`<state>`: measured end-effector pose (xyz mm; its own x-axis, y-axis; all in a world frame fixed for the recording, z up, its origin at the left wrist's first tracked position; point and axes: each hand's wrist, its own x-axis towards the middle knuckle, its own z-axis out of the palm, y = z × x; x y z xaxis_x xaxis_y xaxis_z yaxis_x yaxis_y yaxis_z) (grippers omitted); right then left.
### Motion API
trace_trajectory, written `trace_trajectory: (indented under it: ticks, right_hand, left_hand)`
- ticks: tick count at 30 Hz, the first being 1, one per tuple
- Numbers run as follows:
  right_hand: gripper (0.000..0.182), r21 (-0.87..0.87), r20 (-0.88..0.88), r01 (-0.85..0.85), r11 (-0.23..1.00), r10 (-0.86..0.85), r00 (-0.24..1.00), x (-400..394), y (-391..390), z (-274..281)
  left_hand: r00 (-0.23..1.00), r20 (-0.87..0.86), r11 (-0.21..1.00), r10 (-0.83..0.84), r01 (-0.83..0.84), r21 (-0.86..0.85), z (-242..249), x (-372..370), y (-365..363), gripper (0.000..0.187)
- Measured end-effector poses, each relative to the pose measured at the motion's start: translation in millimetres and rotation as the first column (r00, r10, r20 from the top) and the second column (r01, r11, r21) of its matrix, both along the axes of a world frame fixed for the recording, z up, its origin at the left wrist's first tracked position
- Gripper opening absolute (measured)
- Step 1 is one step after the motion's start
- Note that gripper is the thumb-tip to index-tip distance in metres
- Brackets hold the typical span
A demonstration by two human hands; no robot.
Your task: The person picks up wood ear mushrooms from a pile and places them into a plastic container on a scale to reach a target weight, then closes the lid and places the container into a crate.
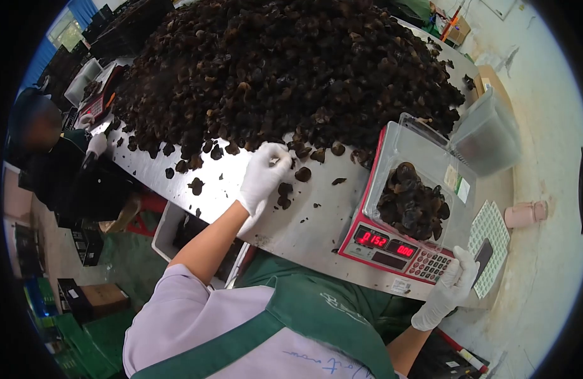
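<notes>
My left hand point(266, 174), in a white glove, is over the metal table point(279, 224) at the near edge of a large heap of dark mushroom-like pieces point(285, 69). Its fingers are curled together; what they hold, if anything, I cannot make out. My right hand point(450, 284), also gloved, rests at the lower right corner of the red scale point(383, 251), by the keypad, with its fingers bent close together. On the scale, a clear plastic container point(452, 221) holds a smaller pile of dark pieces point(411, 202). The red display reads 0.152 and 0.00.
Clear tubs point(487, 136) stand right of the scale, near the wall. A phone point(484, 258) lies on a pale green sheet point(493, 227) beside a pink cup point(523, 215). At the left, a co-worker point(70, 170) sits by another red scale point(97, 106). Loose pieces dot the table.
</notes>
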<state>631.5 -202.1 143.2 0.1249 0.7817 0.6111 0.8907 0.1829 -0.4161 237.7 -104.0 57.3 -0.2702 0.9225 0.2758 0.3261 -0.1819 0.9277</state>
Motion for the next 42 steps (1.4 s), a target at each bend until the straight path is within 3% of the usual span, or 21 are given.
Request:
trace_trajectory:
  ticks: [2, 6, 7, 8, 10, 12, 14, 15, 17, 19, 20, 23, 24, 26, 30, 31, 32, 34, 37, 39, 42]
  right_hand:
    - [0.020, -0.028, -0.122, -0.015, 0.999, 0.011, 0.992, 2.7, 1.4, -6.7]
    - [0.019, -0.023, -0.160, -0.017, 1.000, 0.013, 0.987, -5.9, 9.9, -5.1]
    - [0.018, -0.006, -0.157, -0.024, 1.000, 0.023, 0.987, -8.4, 12.0, -2.3]
    - [0.017, 0.010, -0.155, -0.028, 1.000, 0.030, 0.987, -9.6, 13.0, -0.2]
    - [0.017, 0.019, -0.149, -0.021, 1.000, 0.024, 0.989, -9.7, 14.3, 1.5]
    - [0.017, 0.032, -0.143, -0.011, 0.999, 0.016, 0.990, -8.9, 15.7, 3.7]
    - [0.017, 0.032, -0.059, 0.039, 0.999, -0.038, 0.998, -6.7, 5.3, 5.4]
    - [0.017, 0.024, -0.056, 0.040, 0.999, -0.038, 0.998, -4.6, 2.0, 3.5]
    - [0.017, 0.010, -0.096, 0.040, 0.999, -0.039, 0.995, -0.9, 1.4, -1.9]
    - [0.017, 0.004, -0.091, 0.036, 0.999, -0.036, 0.995, 0.8, 2.3, -6.1]
    - [0.017, -0.001, -0.087, 0.044, 0.999, -0.044, 0.995, 1.1, 2.5, -7.3]
    - [0.017, 0.037, -0.114, 0.007, 0.999, -0.003, 0.993, -3.6, 5.9, -2.2]
    - [0.016, 0.068, -0.077, -0.001, 0.998, 0.006, 0.997, -5.0, 7.2, -0.3]
    - [0.015, 0.068, -0.117, 0.013, 0.998, -0.005, 0.993, -10.9, 6.2, 6.6]
    - [0.017, 0.074, -0.189, -0.005, 0.997, 0.019, 0.982, -8.6, 0.4, 4.5]
    - [0.017, 0.083, -0.187, 0.019, 0.996, -0.003, 0.982, -5.7, 0.0, 3.6]
    - [0.017, 0.083, -0.161, 0.020, 0.996, -0.006, 0.987, -3.6, -1.2, 2.6]
    - [0.017, 0.075, -0.136, 0.036, 0.997, -0.025, 0.990, -2.1, -5.3, -2.0]
    - [0.018, 0.069, -0.204, 0.019, 0.997, -0.004, 0.979, -2.1, -2.7, -6.3]
    - [0.018, 0.083, -0.179, 0.016, 0.996, -0.001, 0.984, -4.9, -2.1, -3.5]
    - [0.019, 0.086, -0.172, 0.021, 0.996, -0.006, 0.985, -3.2, -5.6, -3.1]
  left_hand:
    - [0.911, 0.412, 0.950, 0.000, 0.128, -0.284, 8.8, -18.0, 1.7, 0.006]
    - [0.999, -0.047, 0.988, 0.001, -0.009, -0.157, 6.7, -6.4, 19.4, 0.023]
    - [0.953, -0.303, 1.000, 0.008, -0.016, -0.024, -0.5, -2.5, 25.7, 0.038]
    - [0.871, -0.492, 1.000, 0.000, -0.001, -0.001, -15.9, -2.4, 35.0, 0.035]
    - [0.696, -0.701, 0.974, -0.155, -0.012, -0.227, -20.5, 0.5, 45.7, 0.028]
    - [0.719, -0.684, 0.986, -0.123, 0.010, -0.167, -6.7, 3.7, 47.1, 0.018]
    - [0.967, -0.253, 0.994, -0.004, -0.023, -0.103, 7.2, 2.5, 39.2, 0.014]
    - [0.974, -0.223, 0.995, -0.039, 0.058, 0.080, 3.0, -4.3, 39.0, 0.013]
    - [0.984, -0.161, 0.995, -0.079, 0.087, 0.046, 0.8, -10.0, 33.7, 0.016]
    - [0.893, -0.420, 0.959, -0.163, 0.044, -0.278, -0.1, -11.0, 24.6, 0.017]
    - [0.892, -0.381, 0.901, -0.244, 0.063, -0.430, 11.9, -3.4, 21.4, 0.020]
    - [0.713, -0.647, 0.963, -0.268, 0.199, -0.180, -14.6, 1.3, 20.6, 0.030]
    - [0.662, -0.653, 0.930, -0.368, 0.245, -0.275, -18.9, 1.1, 18.7, 0.025]
    - [0.596, -0.706, 0.922, -0.383, 0.206, -0.327, -19.2, 2.8, 22.7, 0.021]
    - [0.582, -0.747, 0.947, -0.321, 0.187, -0.261, -19.0, 3.3, 26.3, 0.013]
    - [0.697, -0.633, 0.940, -0.338, 0.214, -0.266, -6.6, 7.7, 24.9, 0.012]
    - [0.791, -0.559, 0.968, -0.251, 0.223, -0.119, 6.5, 18.5, 22.1, 0.014]
    - [0.897, -0.355, 0.956, -0.262, 0.291, 0.029, 54.3, 50.7, 19.6, 0.019]
    - [0.849, -0.397, 0.876, -0.349, 0.446, 0.182, 111.7, 101.2, 16.5, 0.026]
    - [0.804, -0.424, 0.772, -0.416, 0.559, 0.303, 118.5, 134.8, 28.0, 0.024]
    - [0.663, -0.681, 0.721, -0.312, 0.632, 0.285, 112.6, 171.5, 39.5, 0.029]
